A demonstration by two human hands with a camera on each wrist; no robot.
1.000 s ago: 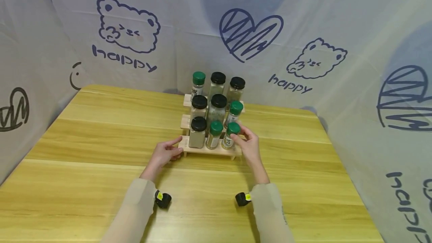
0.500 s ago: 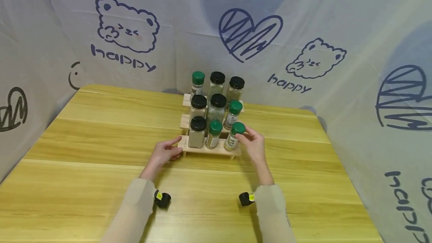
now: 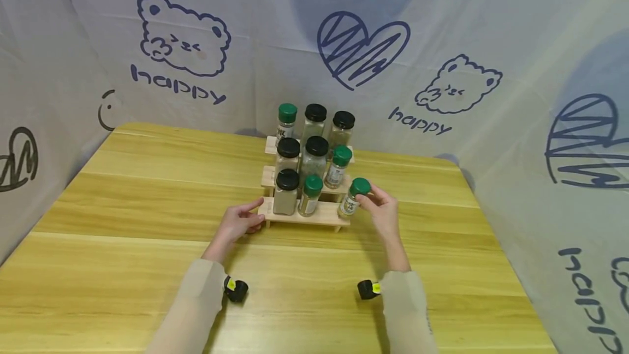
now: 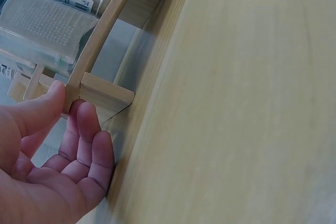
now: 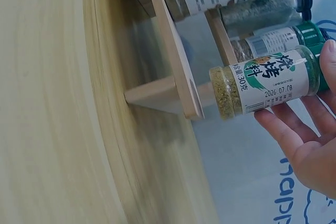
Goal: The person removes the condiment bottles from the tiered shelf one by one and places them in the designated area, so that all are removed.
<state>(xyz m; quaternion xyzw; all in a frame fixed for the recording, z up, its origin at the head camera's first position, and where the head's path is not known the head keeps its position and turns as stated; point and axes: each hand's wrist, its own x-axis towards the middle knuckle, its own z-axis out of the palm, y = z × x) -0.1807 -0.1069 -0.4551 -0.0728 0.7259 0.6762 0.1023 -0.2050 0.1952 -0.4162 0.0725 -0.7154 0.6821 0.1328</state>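
A three-tier wooden spice rack point(image 3: 320, 213) stands on the table with several jars on its steps. My left hand point(image 3: 238, 224) pinches the left end of its lowest step between thumb and fingers, as the left wrist view shows. My right hand point(image 3: 383, 213) holds a green-capped spice jar point(image 5: 268, 82) near its cap. In the right wrist view the jar's base is apart from the step, just above its right end. On that lowest step remain a black-capped jar point(image 3: 285, 195) and another green-capped jar point(image 3: 310, 196).
Black-capped and green-capped jars, such as a green-capped one point(image 3: 338, 167) on the middle step, fill the upper steps. A printed cloth point(image 3: 275, 26) hangs behind the wooden table point(image 3: 147, 195).
My right hand has lifted the green-capped spice jar off the lowest step's right side and moved it to the right. My left hand keeps its hold on the rack.
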